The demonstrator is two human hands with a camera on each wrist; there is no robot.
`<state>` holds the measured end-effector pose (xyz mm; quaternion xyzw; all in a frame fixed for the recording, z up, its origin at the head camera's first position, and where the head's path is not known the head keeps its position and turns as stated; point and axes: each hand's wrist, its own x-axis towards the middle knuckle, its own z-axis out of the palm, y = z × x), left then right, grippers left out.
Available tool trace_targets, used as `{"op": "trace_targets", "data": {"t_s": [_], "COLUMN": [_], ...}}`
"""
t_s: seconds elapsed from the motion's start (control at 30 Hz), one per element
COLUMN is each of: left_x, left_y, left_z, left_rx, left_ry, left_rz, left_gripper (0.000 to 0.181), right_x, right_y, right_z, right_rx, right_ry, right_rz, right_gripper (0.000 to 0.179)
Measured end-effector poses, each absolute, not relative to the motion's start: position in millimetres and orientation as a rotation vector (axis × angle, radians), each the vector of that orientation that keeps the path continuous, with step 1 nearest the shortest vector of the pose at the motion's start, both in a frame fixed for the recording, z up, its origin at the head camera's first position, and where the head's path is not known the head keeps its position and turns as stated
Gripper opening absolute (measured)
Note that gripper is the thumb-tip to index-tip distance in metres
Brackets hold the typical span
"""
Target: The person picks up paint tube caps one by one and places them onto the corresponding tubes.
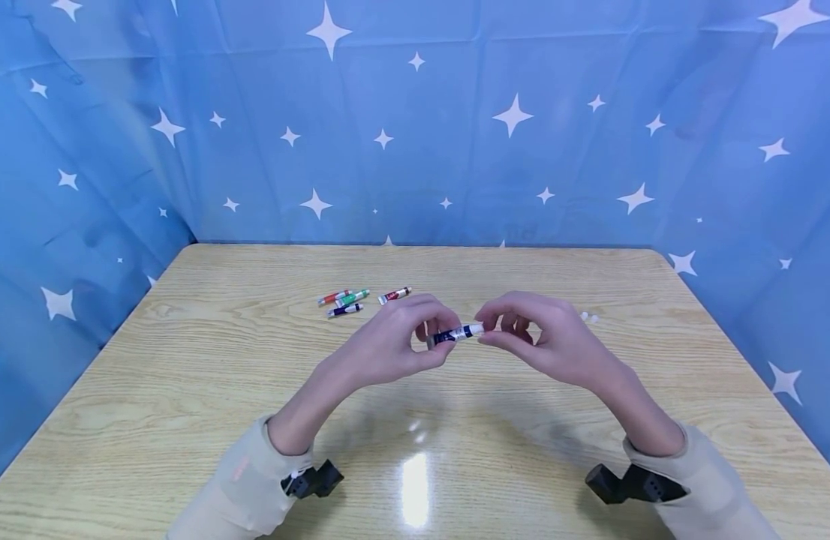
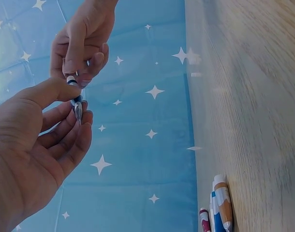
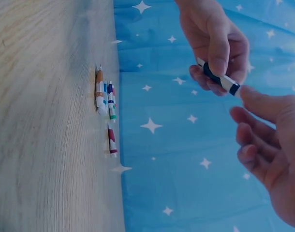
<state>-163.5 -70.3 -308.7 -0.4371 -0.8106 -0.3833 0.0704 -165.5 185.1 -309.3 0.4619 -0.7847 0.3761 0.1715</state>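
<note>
While the dark blue paint tube (image 1: 454,334) is held above the table (image 1: 185,375) between both hands, its long axis runs nearly sideways, white cap (image 1: 476,328) toward the right. The left hand (image 1: 404,336) grips the body between thumb and curled fingers; the right hand (image 1: 546,337), narrow at the fingertips, pinches the cap end with thumb and forefinger.

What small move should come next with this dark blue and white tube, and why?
I'd likely have the bare right hand gently twist the small white tip of the dark blue and white tube: that hand's fingers are at the tip, while the bare left hand grips the tube's body and could hold it steady.
</note>
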Motion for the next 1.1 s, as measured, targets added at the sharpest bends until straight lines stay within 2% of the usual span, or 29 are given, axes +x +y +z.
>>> {"op": "trace_targets", "data": {"t_s": [0.33,0.67,0.93,1.1], "left_x": [-163.9,-163.2,-161.8,-162.4], "left_y": [-69.7,-67.4,-67.8,-68.6], "left_z": [-309.7,-309.6,-310.1,-310.3], "left_rx": [-1.326,-1.339,-1.341,-1.329], "left_ry": [-2.414,-2.395,-2.384,-2.394], "left_rz": [-1.163,-1.164,-1.195,-1.196], "left_gripper": [0.014,0.015,0.016,0.016], "right_x": [-167.8,-167.9,-167.3,-166.1], "right_y": [183.8,184.1,183.5,183.8], "right_z": [-311.7,-313.5,-315.0,-314.8], "right_rx": [1.334,1.344,1.329,1.325], "right_ry": [-2.195,-2.211,-2.227,-2.224], "right_rz": [1.039,1.062,1.069,1.08], "right_gripper": [0.035,0.013,0.024,0.017]}}
